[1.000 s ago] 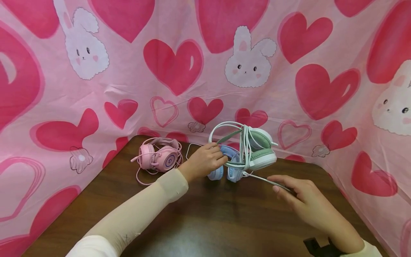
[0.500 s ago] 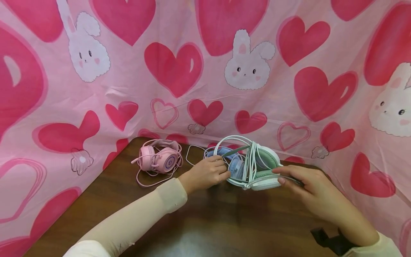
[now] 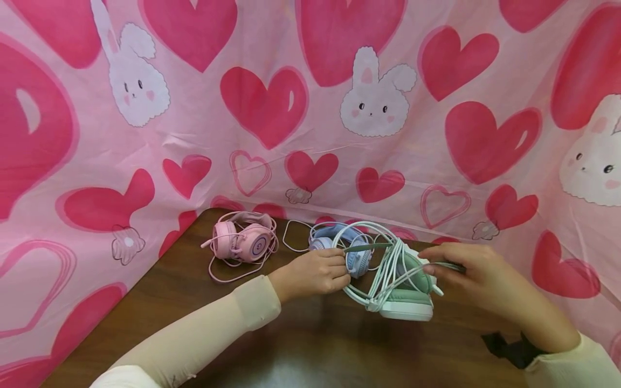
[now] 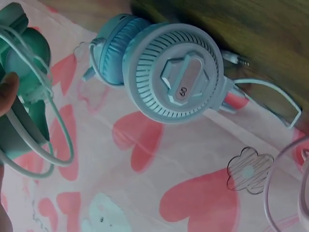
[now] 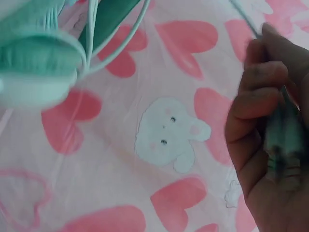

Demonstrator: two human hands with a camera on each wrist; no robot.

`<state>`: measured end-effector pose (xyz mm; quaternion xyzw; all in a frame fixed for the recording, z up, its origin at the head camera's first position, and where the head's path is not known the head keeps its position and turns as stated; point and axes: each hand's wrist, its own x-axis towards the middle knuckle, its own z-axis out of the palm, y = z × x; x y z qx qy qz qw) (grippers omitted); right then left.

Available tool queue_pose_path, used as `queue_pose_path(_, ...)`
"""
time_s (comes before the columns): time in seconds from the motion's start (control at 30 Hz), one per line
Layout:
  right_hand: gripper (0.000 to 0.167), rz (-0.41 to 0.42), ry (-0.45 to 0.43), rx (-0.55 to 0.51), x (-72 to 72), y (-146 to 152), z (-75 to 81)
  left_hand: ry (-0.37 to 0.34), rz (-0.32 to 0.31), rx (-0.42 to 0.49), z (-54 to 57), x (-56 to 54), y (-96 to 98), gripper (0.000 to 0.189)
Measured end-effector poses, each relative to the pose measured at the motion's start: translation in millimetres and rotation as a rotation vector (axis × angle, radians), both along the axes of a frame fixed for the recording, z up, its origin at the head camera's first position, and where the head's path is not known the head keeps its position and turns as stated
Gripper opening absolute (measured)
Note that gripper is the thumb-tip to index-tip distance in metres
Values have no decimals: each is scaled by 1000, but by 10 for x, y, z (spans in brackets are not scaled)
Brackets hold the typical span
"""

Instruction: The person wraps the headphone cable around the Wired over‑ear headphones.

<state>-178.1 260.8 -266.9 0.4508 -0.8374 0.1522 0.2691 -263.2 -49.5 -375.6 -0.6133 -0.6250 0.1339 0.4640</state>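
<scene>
In the head view we see the left hand (image 3: 312,275) gripping the headband end of the white-and-green headphones (image 3: 409,296), which seem to hang tilted above the table (image 3: 310,345), while the right hand (image 3: 477,275) pinches a length of their white cable (image 3: 394,269), the coils slung across the frame. The blue headphones (image 3: 358,261) stand just behind, and the pink headphones (image 3: 254,242) lie further to the left. We judge that a hard pull on the cable could tighten the loops or twist the frame from the left hand. The left wrist view shows fingertips against the green band, near the blue headphones and a bare jack plug (image 4: 235,59) (whose cable it ends, we cannot tell); a trailing loop might snag there. In the right wrist view, our fingers curl round the cable, with blurred pale pieces (image 5: 285,140) within the palm; if that grasp loosened, we think the loose end could slip free.
</scene>
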Motion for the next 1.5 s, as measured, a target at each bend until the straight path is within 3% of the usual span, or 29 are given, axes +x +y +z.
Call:
queue_pose_path(0.07, 27, -5, 48, 15, -29, 11, -5, -20, -16, -18, -11, 16, -12, 32)
queue_pose_path(0.2, 47, -52, 136, 53, -84, 38, -28, -45, -50, -46, -50, 51, -43, 30)
queue_pose_path(0.43, 38, -80, 142, 81, -185, 110, -75, -38, -106, -41, -88, 92, -47, 34)
queue_pose_path(0.63, 46, -108, 185, 138, -253, 153, -84, -54, -167, -68, 12, 152, -58, 35)
queue_pose_path(0.77, 44, -95, 158, 148, -304, 167, -99, -65, -219, -85, 117, 232, -77, 36)
queue_pose_path(1.0, 41, -42, 137, 118, -385, 200, -184, -48, -258, -100, 143, 278, -90, 36)
queue_pose_path(1.13, 28, -1, 46, 80, -432, 237, -251, -37, -267, -96, 182, 317, -106, 34)
queue_pose_path(1.23, 14, 34, -71, 38, -455, 267, -301, -31, -269, -93, 208, 349, -117, 32)
queue_pose_path(1.37, 35, 57, -230, -32, -470, 302, -375, -27, -273, -91, 213, 373, -133, 32)
queue_pose_path(1.5, 30, -17, -347, -84, -473, 329, -455, -18, -273, -86, 189, 367, -139, 34)
